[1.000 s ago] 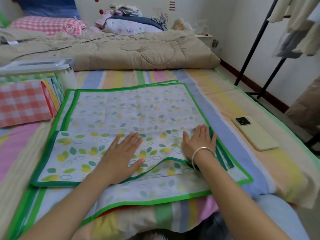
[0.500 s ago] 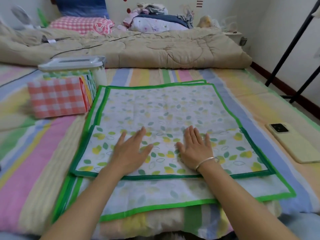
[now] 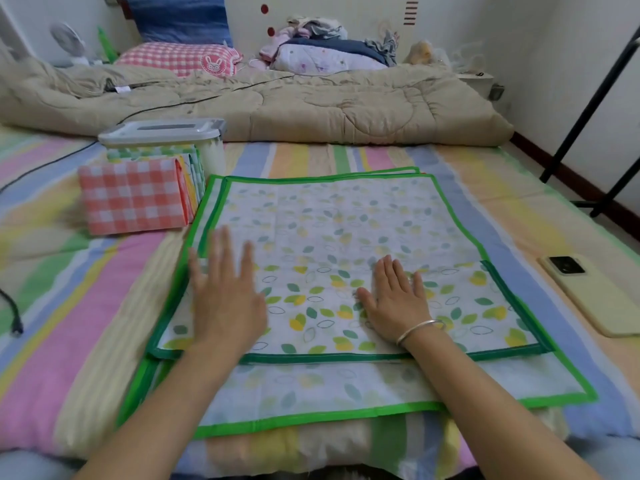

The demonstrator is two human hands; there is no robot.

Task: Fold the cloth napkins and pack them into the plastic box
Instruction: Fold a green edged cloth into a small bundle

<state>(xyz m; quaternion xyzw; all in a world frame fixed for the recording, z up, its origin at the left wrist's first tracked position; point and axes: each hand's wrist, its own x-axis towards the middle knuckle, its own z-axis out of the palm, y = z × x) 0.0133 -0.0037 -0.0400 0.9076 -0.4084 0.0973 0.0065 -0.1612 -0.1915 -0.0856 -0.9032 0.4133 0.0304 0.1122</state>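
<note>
Striped bedding [image 3: 104, 306] fills the head view, with a leaf-print napkin [image 3: 329, 230] spread on it, its near edge folded over. Left hand [image 3: 225, 303], blurred, and right hand [image 3: 394, 306] rest flat on that fold, fingers straight, grasping nothing. Folded napkins [image 3: 131, 199] stand against the lidded plastic box [image 3: 162, 133] far left.

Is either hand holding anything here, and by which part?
Nothing is held. The left hand and right hand rest flat, fingers straight, on the folded-over flap of the leaf-print napkin; neither grips an edge.
</note>
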